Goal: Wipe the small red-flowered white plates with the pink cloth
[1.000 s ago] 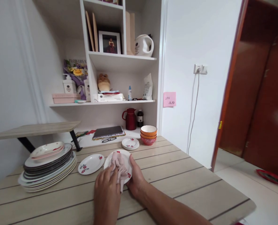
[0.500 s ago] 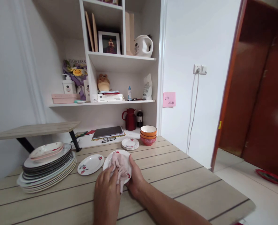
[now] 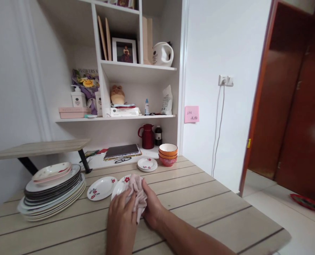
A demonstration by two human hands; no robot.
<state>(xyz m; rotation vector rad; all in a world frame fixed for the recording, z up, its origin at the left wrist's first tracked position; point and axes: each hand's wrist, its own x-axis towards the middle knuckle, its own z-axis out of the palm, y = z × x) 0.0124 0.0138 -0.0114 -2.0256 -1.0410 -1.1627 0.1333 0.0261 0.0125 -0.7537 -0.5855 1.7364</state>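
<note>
A white plate with red flowers [image 3: 120,185] is held over the tabletop between my two hands. Bunched on its right part is a pale pink cloth [image 3: 138,193]. My left hand [image 3: 122,209] presses the cloth against the plate with bent fingers. From the right, my right hand [image 3: 152,206] grips the plate's edge, thumb up beside the cloth; its other fingers are hidden underneath. Just left of the held plate lies another flowered plate [image 3: 101,188] flat on the table. A small stack of flowered saucers [image 3: 147,164] sits behind my hands.
At the left stands a tall stack of plates [image 3: 53,203] topped by oval dishes [image 3: 52,171], near a wooden riser [image 3: 40,147]. Stacked bowls [image 3: 168,154] are at the back right. Behind are a laptop [image 3: 121,151], glasses [image 3: 123,160] and a red jug [image 3: 147,136].
The held plate has shifted slightly left and turned, showing more of its left side. The cloth has moved right across it, closer to my right thumb.
</note>
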